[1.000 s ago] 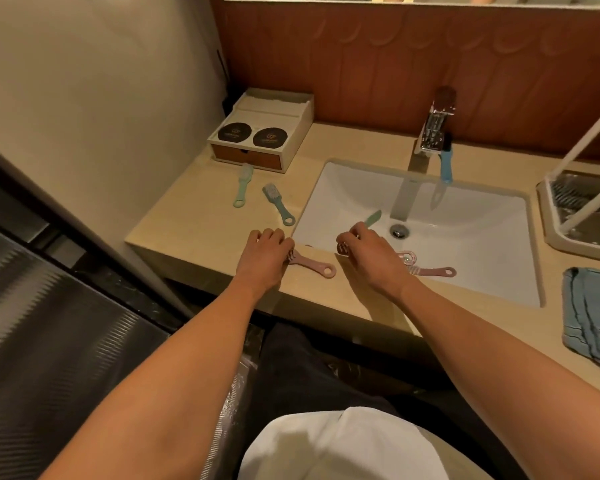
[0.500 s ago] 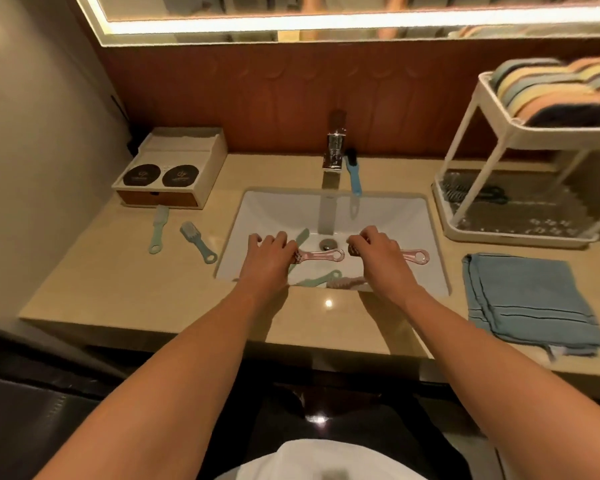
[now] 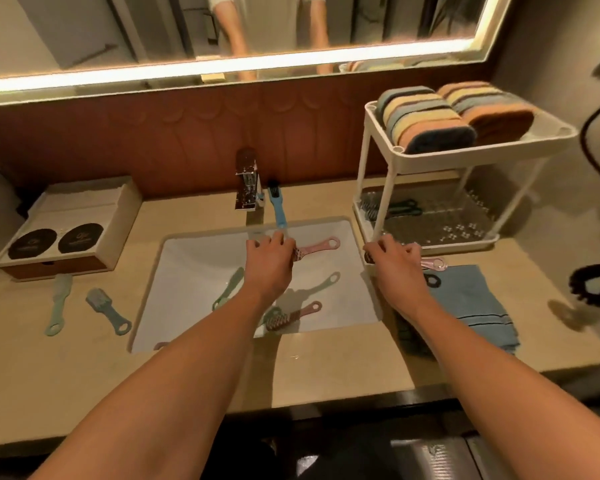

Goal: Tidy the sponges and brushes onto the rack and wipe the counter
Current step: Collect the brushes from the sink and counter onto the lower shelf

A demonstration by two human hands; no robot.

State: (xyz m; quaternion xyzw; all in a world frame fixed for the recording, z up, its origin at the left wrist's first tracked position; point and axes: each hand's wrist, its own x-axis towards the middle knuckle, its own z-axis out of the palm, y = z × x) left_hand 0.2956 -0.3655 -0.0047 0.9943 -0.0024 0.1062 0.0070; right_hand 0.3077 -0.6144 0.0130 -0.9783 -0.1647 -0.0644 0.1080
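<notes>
Both hands are busy here. The left hand (image 3: 269,259) is curled around the bristle end of a pink brush (image 3: 317,247), holding it over the back of the sink (image 3: 194,271) with the handle sticking out to the right. The right hand (image 3: 397,263) grips the other pink brush (image 3: 434,264) the same way, right at the front corner of the rack (image 3: 368,188) and just above the blue cloth (image 3: 471,303).

Looks like drop-off time to me. The sponges (image 3: 426,123) are already lined up on the top tier, and some dark brushes (image 3: 400,208) sit in the lower tray (image 3: 465,243). I'd slide the right one in low, handle first, and lay it flat beside those, then bring the left one across. Watch the white post.

Plenty left to do: a green brush (image 3: 227,289) and a third pink brush (image 3: 298,315) in the basin, a blue brush (image 3: 277,207) by the tap, and a pale green brush (image 3: 58,306) and a teal brush (image 3: 110,313) on the counter (image 3: 326,368).
</notes>
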